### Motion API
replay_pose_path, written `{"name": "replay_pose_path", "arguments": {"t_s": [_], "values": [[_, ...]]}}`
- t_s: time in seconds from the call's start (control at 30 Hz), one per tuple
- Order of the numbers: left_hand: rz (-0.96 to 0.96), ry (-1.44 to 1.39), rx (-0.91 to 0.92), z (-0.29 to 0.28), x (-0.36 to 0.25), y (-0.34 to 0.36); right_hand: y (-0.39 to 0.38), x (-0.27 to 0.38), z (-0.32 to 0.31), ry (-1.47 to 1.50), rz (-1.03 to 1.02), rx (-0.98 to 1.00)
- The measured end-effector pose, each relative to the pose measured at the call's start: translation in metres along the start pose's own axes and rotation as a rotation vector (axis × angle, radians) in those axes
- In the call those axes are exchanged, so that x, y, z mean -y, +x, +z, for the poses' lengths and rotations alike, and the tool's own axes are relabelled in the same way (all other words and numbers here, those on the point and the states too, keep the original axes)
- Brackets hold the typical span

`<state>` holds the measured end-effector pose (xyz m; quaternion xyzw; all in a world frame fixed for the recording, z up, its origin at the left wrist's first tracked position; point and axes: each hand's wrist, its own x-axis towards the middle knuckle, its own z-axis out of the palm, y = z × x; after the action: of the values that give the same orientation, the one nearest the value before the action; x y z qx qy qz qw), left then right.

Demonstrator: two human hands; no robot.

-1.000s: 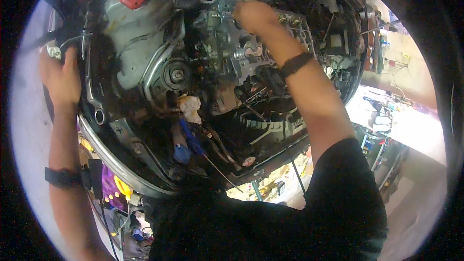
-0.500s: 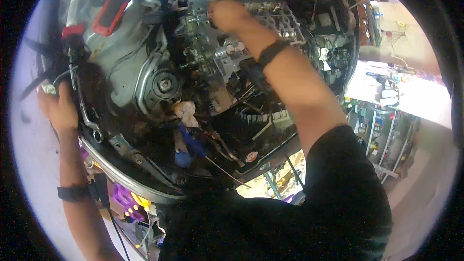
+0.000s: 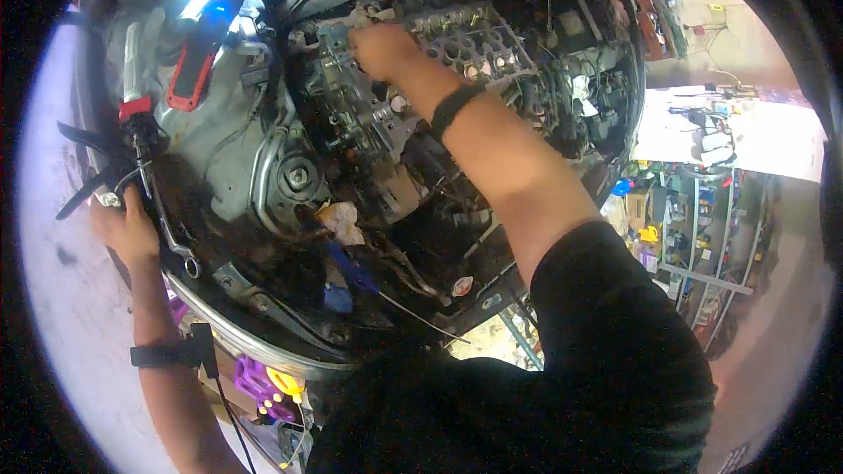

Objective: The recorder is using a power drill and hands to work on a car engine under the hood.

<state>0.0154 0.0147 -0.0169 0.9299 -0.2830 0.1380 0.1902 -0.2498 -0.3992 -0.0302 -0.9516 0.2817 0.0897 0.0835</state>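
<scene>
Curls right hand [image 3: 384, 51] over the left end of the cylinder head [image 3: 470, 48] in the engine bay [image 3: 230, 147] and left hand [image 3: 129, 226] near a ring spanner [image 3: 181, 252], with neither grip clear, meeting probably stiff, heavy, oil-slick metal best held by outer edges.

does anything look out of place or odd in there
Mainly a crumpled pale wad, maybe rag or paper, near the engine: it looks unlike a fitted part. A ring-ended spanner also seems to lie loose at left.

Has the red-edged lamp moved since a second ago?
No: judged against the round mount, the red-edged lamp kept its place; the view shifted.
</scene>
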Motion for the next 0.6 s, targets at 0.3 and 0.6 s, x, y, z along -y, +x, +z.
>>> {"name": "replay_pose_path", "arguments": {"t_s": [0.3,0.6], "values": [[-0.022,-0.066,-0.044,-0.001,-0.009,0.0,-0.005,-0.013,-0.007,0.055,-0.062,-0.028],[-0.048,-0.083,-0.064,-0.015,-0.035,0.001,-0.026,-0.014,-0.038,0.13,0.02,-0.165]]}}
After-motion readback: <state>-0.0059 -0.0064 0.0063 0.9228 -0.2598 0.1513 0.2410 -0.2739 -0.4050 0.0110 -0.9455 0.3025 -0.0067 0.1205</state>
